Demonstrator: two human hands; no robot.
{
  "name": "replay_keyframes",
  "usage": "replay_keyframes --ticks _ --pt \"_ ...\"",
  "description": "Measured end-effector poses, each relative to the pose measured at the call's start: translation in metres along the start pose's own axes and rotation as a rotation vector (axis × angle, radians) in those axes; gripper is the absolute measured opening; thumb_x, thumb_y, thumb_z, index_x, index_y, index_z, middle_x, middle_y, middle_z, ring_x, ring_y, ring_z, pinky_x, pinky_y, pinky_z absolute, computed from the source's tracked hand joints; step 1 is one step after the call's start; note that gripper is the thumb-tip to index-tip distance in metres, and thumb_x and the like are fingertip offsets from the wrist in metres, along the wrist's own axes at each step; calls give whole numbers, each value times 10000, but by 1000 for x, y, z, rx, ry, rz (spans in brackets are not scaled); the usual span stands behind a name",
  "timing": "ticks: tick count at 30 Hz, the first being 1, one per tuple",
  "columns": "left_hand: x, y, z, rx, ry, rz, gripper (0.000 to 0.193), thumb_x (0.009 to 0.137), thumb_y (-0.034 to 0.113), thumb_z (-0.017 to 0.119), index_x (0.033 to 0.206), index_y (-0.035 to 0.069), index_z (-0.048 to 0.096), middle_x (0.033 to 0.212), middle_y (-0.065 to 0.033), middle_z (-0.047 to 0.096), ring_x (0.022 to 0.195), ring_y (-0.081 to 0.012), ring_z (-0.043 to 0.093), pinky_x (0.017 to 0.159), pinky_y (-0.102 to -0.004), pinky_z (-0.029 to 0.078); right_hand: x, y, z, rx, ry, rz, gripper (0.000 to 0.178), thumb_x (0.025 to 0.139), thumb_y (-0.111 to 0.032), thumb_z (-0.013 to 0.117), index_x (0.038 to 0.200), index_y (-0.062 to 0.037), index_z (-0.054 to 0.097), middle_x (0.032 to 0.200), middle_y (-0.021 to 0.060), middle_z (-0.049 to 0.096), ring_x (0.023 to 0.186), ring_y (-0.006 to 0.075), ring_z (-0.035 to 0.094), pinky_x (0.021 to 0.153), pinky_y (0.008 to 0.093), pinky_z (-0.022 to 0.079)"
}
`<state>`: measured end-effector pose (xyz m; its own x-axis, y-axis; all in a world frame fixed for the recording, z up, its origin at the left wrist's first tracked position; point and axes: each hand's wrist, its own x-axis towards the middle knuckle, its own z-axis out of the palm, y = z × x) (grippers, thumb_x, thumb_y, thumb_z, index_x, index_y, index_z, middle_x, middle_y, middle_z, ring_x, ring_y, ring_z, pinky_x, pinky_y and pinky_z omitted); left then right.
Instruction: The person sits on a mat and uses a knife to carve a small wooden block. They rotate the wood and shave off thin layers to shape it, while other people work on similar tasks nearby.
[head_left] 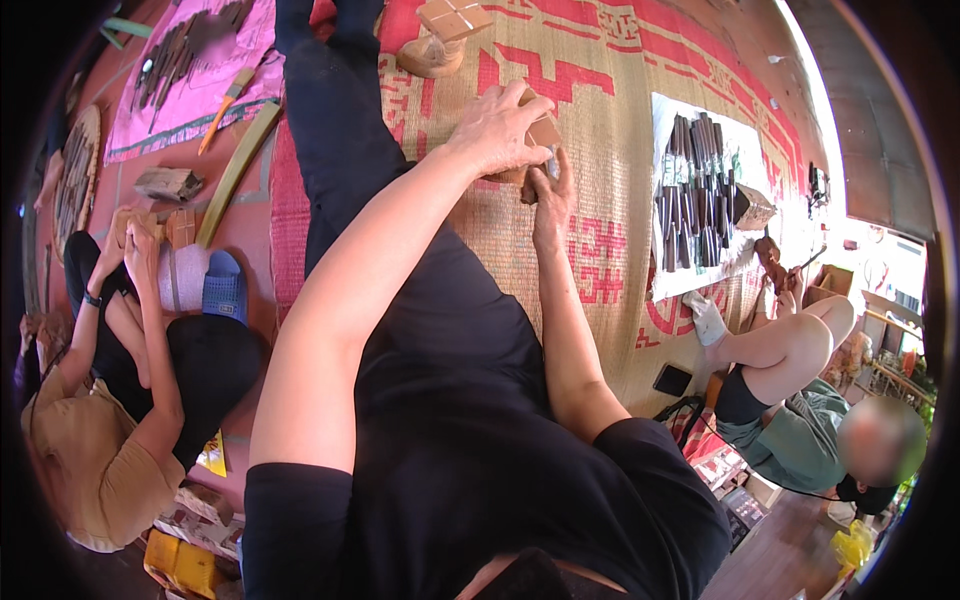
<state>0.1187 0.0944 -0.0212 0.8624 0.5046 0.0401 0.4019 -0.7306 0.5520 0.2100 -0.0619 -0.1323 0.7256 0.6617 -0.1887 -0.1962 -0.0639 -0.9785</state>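
Note:
My left hand [497,132] is closed over a small reddish-brown wooden block [545,131], holding it above the woven mat. Close against its near side, my right hand [551,200] has its fingers wrapped round a small tool with a brown end [530,187]. A bit of shiny metal shows between the two hands, but the tool's exact kind is hard to make out. Just beyond my hands stands a rounded wooden stump [432,58], with another light brown wooden block [453,18] marked by pale lines on it.
On the right, a white sheet [662,130] bears several dark-handled carving tools [695,190]. More tools lie on a pink cloth [125,130] at far left, near a brush [225,108]. Co-workers sit at left [110,450] and right [800,420]. A phone [671,378] lies by the mat's edge.

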Motion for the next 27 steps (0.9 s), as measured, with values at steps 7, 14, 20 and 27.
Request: replay_keyframes --ticks 7,14,20,27 --pt "-3 -17 12 -36 84 48 717 699 434 721 1335 193 491 1320 -193 420 1190 -407 480 930 -494 473 12 42 20 -485 -50 -84 593 901 -120 638 1441 -81 394 1224 79 583 1044 175 579 827 262 491" --pt "0 -13 9 -52 112 74 713 673 414 734 1309 179 512 1245 -177 440 1132 -379 489 933 -493 438 3 35 17 -179 -39 22 597 857 -21 585 1429 -74 424 920 54 613 732 114 568 601 253 450" --pt "-2 1 -4 -63 -22 11 716 712 415 721 1346 189 476 1273 -175 419 1160 -397 465 959 -488 440 -13 6 14 131 25 44 523 888 -33 564 1394 -10 431 729 -5 539 513 59 415 464 216 349" --pt "-2 -3 3 -95 -1 15 729 695 405 739 1350 210 485 1319 -171 412 1182 -381 457 960 -495 433 7 -7 23 164 52 -14 304 933 -93 542 1231 -35 533 691 -36 500 551 47 426 487 204 357"
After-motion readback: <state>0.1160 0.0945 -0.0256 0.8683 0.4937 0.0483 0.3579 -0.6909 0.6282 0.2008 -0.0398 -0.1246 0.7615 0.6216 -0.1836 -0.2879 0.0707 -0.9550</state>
